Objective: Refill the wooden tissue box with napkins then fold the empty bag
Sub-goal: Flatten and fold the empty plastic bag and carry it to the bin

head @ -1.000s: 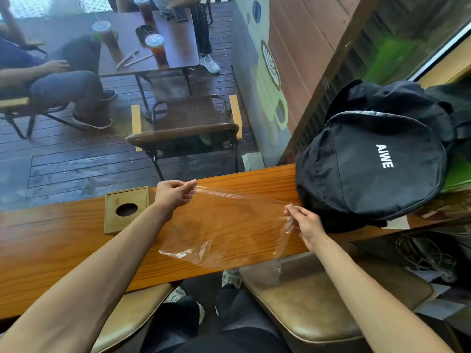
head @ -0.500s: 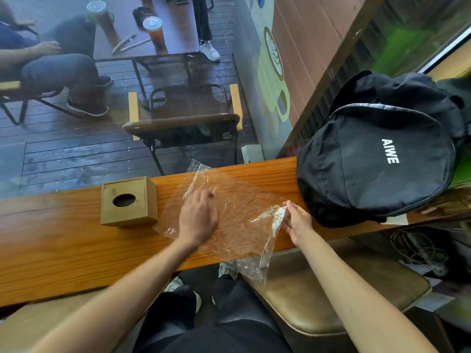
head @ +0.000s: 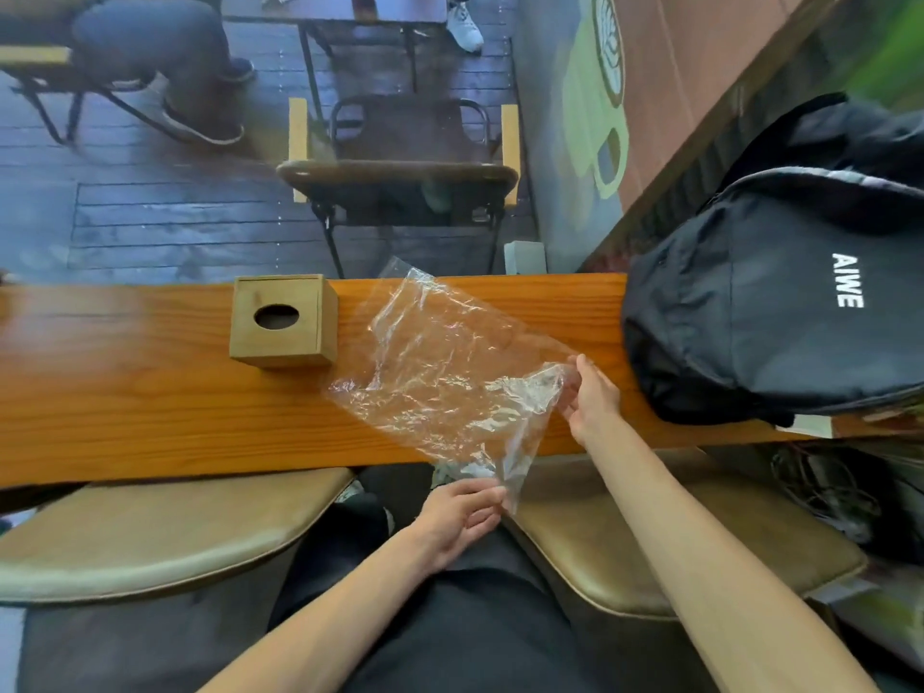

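Note:
The wooden tissue box (head: 282,322) with an oval hole on top stands on the wooden counter (head: 125,402), left of centre. An empty clear plastic bag (head: 440,372) lies spread and crinkled on the counter to the right of the box, with one corner hanging over the near edge. My left hand (head: 460,517) is below the counter's edge and pinches that hanging corner. My right hand (head: 590,397) pinches the bag's right corner, lifted a little off the counter. No napkins show.
A black backpack (head: 780,302) marked AIWE sits on the counter's right end, close to my right hand. Two tan cushioned stools (head: 150,532) stand below the counter. Beyond the counter are a chair (head: 400,172) and seated people's legs.
My left hand left the top of the bag, dropped below the counter's near edge and took the hanging corner. My right hand kept its corner. The view tilted further down.

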